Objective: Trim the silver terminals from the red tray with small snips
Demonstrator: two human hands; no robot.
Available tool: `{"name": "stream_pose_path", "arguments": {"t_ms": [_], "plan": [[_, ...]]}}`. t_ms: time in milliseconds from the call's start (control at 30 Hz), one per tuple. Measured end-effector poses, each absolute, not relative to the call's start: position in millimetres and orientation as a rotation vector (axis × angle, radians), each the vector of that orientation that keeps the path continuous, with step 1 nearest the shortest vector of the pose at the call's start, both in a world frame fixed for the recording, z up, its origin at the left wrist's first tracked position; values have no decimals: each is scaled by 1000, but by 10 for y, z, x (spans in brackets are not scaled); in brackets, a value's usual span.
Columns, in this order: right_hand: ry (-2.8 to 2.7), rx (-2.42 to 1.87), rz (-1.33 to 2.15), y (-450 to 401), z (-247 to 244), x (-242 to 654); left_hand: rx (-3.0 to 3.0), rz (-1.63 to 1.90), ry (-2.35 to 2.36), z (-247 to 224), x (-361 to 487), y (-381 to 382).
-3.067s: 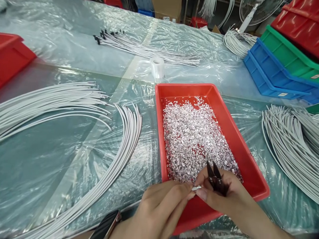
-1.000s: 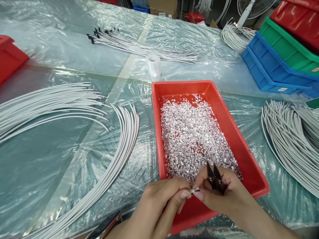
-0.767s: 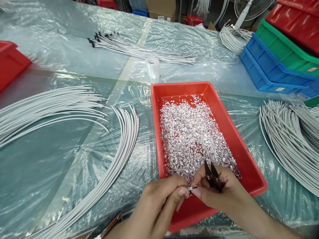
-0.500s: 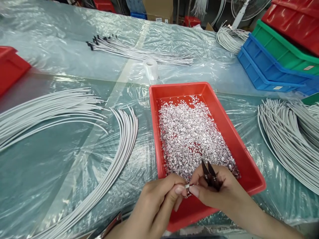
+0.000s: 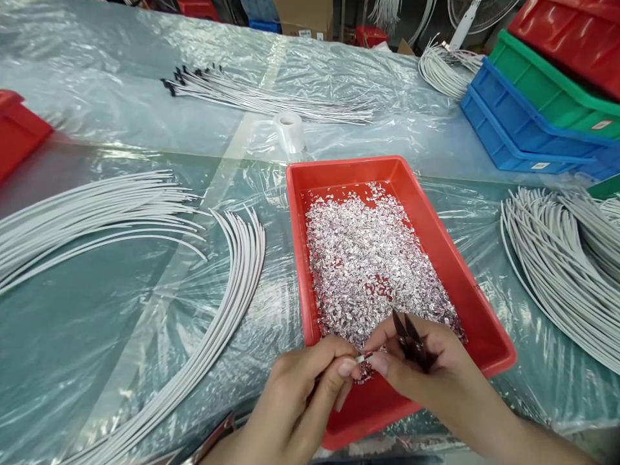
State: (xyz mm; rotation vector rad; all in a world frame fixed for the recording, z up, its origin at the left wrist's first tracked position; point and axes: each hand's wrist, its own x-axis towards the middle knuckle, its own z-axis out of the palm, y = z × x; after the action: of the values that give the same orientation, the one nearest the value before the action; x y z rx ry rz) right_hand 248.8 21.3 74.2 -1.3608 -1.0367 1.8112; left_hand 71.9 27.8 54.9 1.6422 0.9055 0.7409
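Note:
Over the near end of a red tray [image 5: 489,345], my left hand [image 5: 303,391] pinches a white cable end [image 5: 360,359] between thumb and forefinger. The thumb and forefinger of my right hand [image 5: 440,368] close around the tip of the same cable, where a little dark and reddish wire shows. Tucked in my right palm is a small pair of thread snips [image 5: 409,334], its dark blades pointing up and apart. Silvery foil scraps [image 5: 378,252] cover much of the tray floor. The rest of the held cable is hidden behind my left hand.
Bundles of white cables lie left [image 5: 242,278] and right [image 5: 557,258] of the tray. Beyond it are a clear film roll [image 5: 289,134] and cables with black ends [image 5: 261,97]. Stacked blue bins [image 5: 527,129] stand back right; a red bin [image 5: 22,132] sits at left.
My fingertips have drawn slightly apart, and more of the cable's dark and reddish tip shows. Both hands stay over the tray's near end. The whole view has shifted slightly.

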Motion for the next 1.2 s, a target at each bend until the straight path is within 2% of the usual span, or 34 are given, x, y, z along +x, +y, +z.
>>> {"name": "stream_pose_path", "arguments": {"t_ms": [700, 933, 1067, 1200], "plan": [[-1066, -1405, 1800, 221, 789, 2415, 1422, 601, 887, 607, 703, 293], [-1040, -1549, 1702, 197, 789, 2411, 1266, 546, 872, 645, 664, 331], [-1322, -1581, 1526, 246, 704, 2517, 1199, 556, 876, 663, 676, 323], [-1597, -1631, 1087, 328, 579, 2649, 1178, 607, 870, 628, 693, 314]]}}
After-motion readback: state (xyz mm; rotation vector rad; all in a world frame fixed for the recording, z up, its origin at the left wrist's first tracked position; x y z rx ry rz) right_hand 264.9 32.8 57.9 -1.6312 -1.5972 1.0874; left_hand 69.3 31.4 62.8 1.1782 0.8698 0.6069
